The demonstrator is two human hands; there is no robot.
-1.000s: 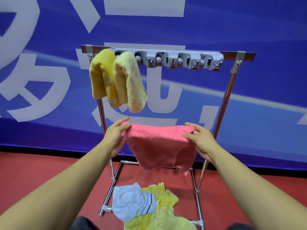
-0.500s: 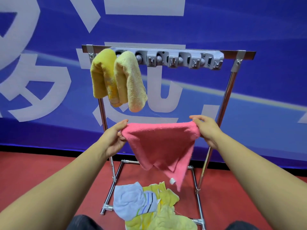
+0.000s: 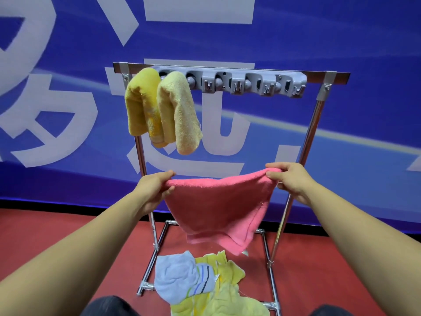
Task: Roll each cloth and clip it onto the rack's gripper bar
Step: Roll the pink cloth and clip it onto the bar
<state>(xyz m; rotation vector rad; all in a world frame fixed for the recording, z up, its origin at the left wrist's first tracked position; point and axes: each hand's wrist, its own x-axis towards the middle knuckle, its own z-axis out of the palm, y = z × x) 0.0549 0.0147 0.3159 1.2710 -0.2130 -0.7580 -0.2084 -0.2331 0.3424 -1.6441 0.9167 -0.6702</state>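
A pink cloth (image 3: 218, 206) hangs spread between my two hands in front of the rack. My left hand (image 3: 155, 188) pinches its left top corner, and my right hand (image 3: 289, 179) pinches the right top corner, slightly higher. The cloth sags into a folded point below. Above stands the metal rack with a grey gripper bar (image 3: 246, 84) along its top rail. Two rolled cloths are clipped at the bar's left end: a yellow cloth (image 3: 139, 101) and a paler cream cloth (image 3: 180, 112). The bar's other grippers hold nothing.
On the red floor at the rack's foot lies a pile with a light blue striped cloth (image 3: 182, 277) and yellow cloths (image 3: 230, 293). The rack's chrome legs (image 3: 303, 156) flank the pink cloth. A blue banner wall stands close behind. My knees show at the bottom edge.
My hands have drawn apart and stretched the pink cloth wider. The right hand rose and moved right, and the cloth's lower part dropped open into a hanging point.
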